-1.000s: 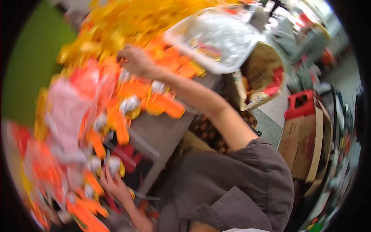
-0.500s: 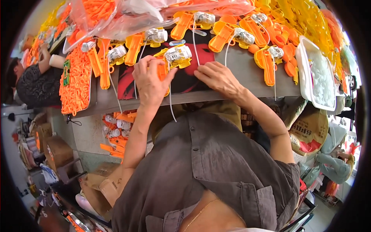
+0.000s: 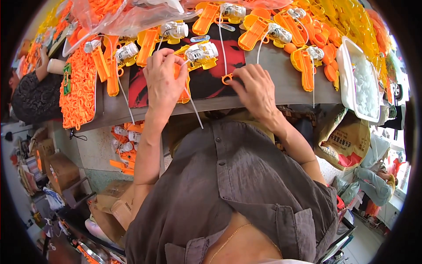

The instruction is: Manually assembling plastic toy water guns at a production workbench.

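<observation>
Here your left hand (image 3: 163,79) lies over a yellow toy gun (image 3: 195,59) on the bench (image 3: 281,83), fingers curled down and closing on its orange grip, so the toy's white motor block sticks out just to the right of your knuckles. A white cord (image 3: 194,109) runs from under that hand and hangs off the bench's front edge. Your right hand (image 3: 257,90) rests just beside it, well to the right of the toy's body, thumb and forefinger pinching a small orange ring (image 3: 227,79) at the end of another white cord that climbs toward the toys above. The toy and ring sit on a dark red mat (image 3: 211,81) between your two hands. More yellow and orange toy guns (image 3: 268,31) crowd the far side of the bench, a heap of orange rings (image 3: 79,92) lies to your left, and a white tray (image 3: 362,88) stands at your right.
</observation>
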Action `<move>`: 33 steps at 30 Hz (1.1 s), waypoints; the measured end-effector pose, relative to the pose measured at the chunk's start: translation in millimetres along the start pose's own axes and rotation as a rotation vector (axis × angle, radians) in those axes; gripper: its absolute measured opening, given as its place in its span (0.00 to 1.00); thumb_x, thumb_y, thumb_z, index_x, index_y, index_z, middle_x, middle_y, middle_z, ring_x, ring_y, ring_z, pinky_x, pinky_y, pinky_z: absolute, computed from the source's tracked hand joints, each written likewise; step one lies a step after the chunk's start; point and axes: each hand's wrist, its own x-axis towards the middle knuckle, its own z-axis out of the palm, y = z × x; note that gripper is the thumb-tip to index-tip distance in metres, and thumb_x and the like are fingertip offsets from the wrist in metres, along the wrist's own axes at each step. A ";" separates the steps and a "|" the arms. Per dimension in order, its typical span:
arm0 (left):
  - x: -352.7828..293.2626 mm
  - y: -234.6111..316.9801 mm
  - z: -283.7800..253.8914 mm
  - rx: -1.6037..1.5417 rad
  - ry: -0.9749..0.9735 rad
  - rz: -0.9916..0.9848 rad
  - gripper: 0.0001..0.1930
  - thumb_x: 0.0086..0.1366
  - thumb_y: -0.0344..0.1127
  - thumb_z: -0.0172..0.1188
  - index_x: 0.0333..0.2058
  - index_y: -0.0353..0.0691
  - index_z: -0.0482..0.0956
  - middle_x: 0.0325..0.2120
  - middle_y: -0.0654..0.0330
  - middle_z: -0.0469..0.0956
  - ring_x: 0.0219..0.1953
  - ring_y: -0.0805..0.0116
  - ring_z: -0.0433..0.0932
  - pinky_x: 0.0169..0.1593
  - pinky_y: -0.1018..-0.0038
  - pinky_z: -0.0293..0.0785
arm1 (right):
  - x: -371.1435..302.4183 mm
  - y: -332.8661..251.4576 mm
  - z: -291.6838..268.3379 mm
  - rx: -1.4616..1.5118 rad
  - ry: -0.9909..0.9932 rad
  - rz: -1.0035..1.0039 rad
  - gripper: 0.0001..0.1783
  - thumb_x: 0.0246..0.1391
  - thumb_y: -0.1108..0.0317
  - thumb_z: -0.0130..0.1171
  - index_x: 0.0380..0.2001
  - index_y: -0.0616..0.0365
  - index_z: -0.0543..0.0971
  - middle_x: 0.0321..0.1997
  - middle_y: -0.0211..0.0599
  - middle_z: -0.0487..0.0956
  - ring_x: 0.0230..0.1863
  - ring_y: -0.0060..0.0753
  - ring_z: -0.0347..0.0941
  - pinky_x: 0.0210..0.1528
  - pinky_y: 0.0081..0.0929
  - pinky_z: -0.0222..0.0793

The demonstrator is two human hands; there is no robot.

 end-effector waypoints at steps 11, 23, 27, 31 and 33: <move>-12.7 -12.4 23.7 -0.118 0.084 0.023 0.12 0.67 0.35 0.60 0.44 0.36 0.70 0.52 0.51 0.71 0.57 0.52 0.70 0.60 0.55 0.64 | -12.2 -9.6 10.6 -0.074 -0.018 -0.060 0.11 0.47 0.70 0.68 0.34 0.56 0.78 0.40 0.30 0.77 0.41 0.39 0.72 0.44 0.36 0.67; -18.0 -10.3 29.7 -0.103 0.124 0.024 0.10 0.71 0.37 0.54 0.43 0.37 0.69 0.56 0.49 0.70 0.61 0.50 0.66 0.62 0.56 0.62 | 26.4 -37.6 49.9 0.076 0.087 -0.235 0.21 0.47 0.71 0.68 0.47 0.53 0.81 0.49 0.25 0.81 0.47 0.34 0.72 0.52 0.37 0.62; -18.2 -7.1 27.2 -0.109 0.118 -0.004 0.11 0.72 0.39 0.53 0.43 0.37 0.69 0.54 0.49 0.70 0.60 0.49 0.67 0.61 0.57 0.62 | 26.6 -38.8 49.5 0.013 0.089 -0.240 0.22 0.45 0.72 0.68 0.47 0.53 0.82 0.49 0.25 0.81 0.47 0.35 0.71 0.51 0.36 0.60; -18.9 -10.2 25.5 -0.118 0.085 -0.016 0.12 0.73 0.40 0.52 0.43 0.36 0.69 0.55 0.50 0.70 0.60 0.50 0.67 0.62 0.57 0.61 | 26.5 -40.2 49.8 -0.028 0.060 -0.254 0.23 0.44 0.71 0.69 0.48 0.53 0.81 0.51 0.25 0.80 0.48 0.35 0.70 0.52 0.37 0.60; -17.6 -11.0 25.1 -0.107 0.092 -0.014 0.14 0.73 0.43 0.51 0.44 0.36 0.69 0.51 0.52 0.72 0.58 0.51 0.68 0.60 0.57 0.62 | 27.1 -39.2 49.6 -0.074 0.021 -0.300 0.25 0.43 0.71 0.68 0.50 0.51 0.80 0.52 0.25 0.78 0.51 0.36 0.69 0.52 0.39 0.60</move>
